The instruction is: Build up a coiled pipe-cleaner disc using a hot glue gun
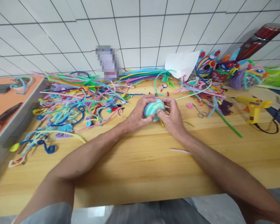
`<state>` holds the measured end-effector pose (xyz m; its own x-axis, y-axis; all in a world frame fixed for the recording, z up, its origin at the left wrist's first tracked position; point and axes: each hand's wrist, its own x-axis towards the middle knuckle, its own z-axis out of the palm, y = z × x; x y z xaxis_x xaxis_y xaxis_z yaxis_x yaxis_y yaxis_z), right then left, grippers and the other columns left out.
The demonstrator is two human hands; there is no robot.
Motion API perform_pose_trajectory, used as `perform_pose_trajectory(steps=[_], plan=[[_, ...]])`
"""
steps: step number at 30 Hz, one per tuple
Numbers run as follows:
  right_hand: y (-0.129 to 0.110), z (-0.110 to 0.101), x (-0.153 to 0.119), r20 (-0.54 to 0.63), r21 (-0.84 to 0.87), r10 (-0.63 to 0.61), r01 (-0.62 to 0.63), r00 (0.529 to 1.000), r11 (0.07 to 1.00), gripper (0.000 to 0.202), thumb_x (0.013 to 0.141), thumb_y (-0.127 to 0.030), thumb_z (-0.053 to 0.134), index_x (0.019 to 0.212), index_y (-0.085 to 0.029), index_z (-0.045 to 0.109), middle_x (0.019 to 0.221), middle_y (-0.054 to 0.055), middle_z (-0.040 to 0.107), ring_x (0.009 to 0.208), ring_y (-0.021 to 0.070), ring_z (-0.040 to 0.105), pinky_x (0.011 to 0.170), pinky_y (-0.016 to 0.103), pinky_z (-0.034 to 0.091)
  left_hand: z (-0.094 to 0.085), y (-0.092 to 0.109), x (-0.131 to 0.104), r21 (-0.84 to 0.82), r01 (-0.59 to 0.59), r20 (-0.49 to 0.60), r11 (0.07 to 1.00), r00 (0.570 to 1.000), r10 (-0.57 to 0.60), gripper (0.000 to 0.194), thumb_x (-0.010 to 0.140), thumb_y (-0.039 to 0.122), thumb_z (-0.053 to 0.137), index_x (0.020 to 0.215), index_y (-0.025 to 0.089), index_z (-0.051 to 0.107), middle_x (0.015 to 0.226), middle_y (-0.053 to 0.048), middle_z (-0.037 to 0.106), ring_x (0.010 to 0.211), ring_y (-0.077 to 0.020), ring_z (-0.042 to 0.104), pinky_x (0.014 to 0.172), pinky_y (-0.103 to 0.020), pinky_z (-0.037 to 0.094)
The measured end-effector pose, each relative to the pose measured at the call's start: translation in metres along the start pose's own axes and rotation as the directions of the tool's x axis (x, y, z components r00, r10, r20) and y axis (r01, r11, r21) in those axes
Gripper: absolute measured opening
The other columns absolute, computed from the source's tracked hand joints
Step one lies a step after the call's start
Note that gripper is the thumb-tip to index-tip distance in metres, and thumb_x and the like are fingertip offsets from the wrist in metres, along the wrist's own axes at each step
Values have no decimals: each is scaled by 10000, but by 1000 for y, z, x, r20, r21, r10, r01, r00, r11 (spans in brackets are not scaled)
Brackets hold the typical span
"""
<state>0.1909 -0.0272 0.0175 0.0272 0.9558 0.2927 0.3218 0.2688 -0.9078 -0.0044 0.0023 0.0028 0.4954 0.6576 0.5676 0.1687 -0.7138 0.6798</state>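
- We take the wound ball [154, 106] as our landmark: striped in blue and green, it sits between our two hands, above the wooden table [135, 174]; we cannot tell whether it touches the wood.
- Neither hand is nearer, since both touch the ball: the left hand [138, 112] on its left side, the right hand [172, 115] on its right.
- The ball looks roundish, so we can name no clear long axis; our fingers cover part of its outline.
- Our grip is a two-handed clasp, both hands grasping the ball.
- Our left fingers curl around the ball's far left edge, and the left thumb lies along its near side, pointing right.
- Our right fingers arch over the ball's right edge, and the right thumb presses its near face, close beside the left thumb.
- Our forearms come in from the near left and near right of the ball, slanting towards each other.
- A pale green strip [193, 93] runs off to the ball's far right, starting near our right fingers; we cannot tell whether it joins the ball.
- Left of the ball we see a tangled heap of fuzzy strips [70, 104].
- Right of the ball lie small scissors [202, 113] and, farther out, a yellow glue gun [254, 107].
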Motion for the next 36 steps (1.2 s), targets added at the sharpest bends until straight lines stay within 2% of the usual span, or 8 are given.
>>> perform_pose_trajectory(steps=[4, 11, 19, 26, 30, 34, 36], plan=[[2, 0, 0, 1, 15, -12, 12, 1000, 1000, 403, 831, -356, 695, 1206, -283, 566, 1300, 83, 686, 1189, 266, 666, 1005, 476, 586, -2, 3, 1, -11, 19, 18, 1000, 1000, -18, 517, 1029, 485, 662, 1455, 263, 471, 1592, -184, 487, 1561, -340, 451, 1276, -587, 414], [3, 0, -1, -6, 11, -28, 28, 1000, 1000, 398, 835, -369, 710, 1201, -288, 576, 1271, 75, 696, 1175, 267, 673, 1018, 495, 587, -5, 8, 4, -6, 58, -2, 998, 998, -58, 444, 1053, 499, 636, 1410, 263, 517, 1544, -156, 547, 1501, -306, 512, 1257, -549, 441], [2, 0, -1, -4, 12, -26, 26, 1000, 1000, 386, 841, -368, 715, 1195, -294, 579, 1265, 69, 697, 1191, 269, 671, 1021, 499, 584, -12, 13, 5, -45, 76, 41, 996, 996, -75, 398, 1078, 503, 587, 1402, 275, 548, 1554, -135, 555, 1479, -314, 525, 1270, -553, 427], [4, 0, 0, 4, 34, -16, 15, 1000, 999, 401, 839, -379, 723, 1201, -288, 578, 1292, 77, 695, 1200, 266, 673, 1021, 494, 586, -11, 8, 7, -57, 64, 31, 996, 998, -62, 410, 1061, 523, 619, 1369, 262, 551, 1507, -146, 571, 1463, -308, 539, 1241, -536, 453], [8, 0, 1, 28, 65, -13, 11, 1000, 998, 407, 852, -416, 734, 1208, -291, 582, 1297, 68, 698, 1193, 259, 676, 1025, 486, 584, -9, 6, 9, -72, 62, 12, 995, 998, -61, 432, 1042, 544, 646, 1347, 251, 560, 1468, -141, 589, 1417, -287, 570, 1211, -495, 483], [9, -1, 3, 60, 100, 9, -15, 998, 995, 434, 877, -499, 735, 1235, -300, 591, 1313, 64, 702, 1204, 263, 675, 1035, 487, 581, -8, 4, 10, -91, 67, -1, 994, 998, -67, 441, 1029, 542, 656, 1339, 243, 560, 1515, -147, 567, 1419, -299, 574, 1192, -488, 494], [7, -5, 6, 32, 108, 9, -12, 999, 994, 444, 883, -537, 738, 1230, -295, 602, 1311, 67, 706, 1237, 274, 668, 1071, 506, 560, -8, 2, 10, -99, 67, 1, 993, 998, -67, 445, 1030, 543, 649, 1339, 236, 554, 1526, -156, 566, 1419, -303, 579, 1191, -491, 492]])
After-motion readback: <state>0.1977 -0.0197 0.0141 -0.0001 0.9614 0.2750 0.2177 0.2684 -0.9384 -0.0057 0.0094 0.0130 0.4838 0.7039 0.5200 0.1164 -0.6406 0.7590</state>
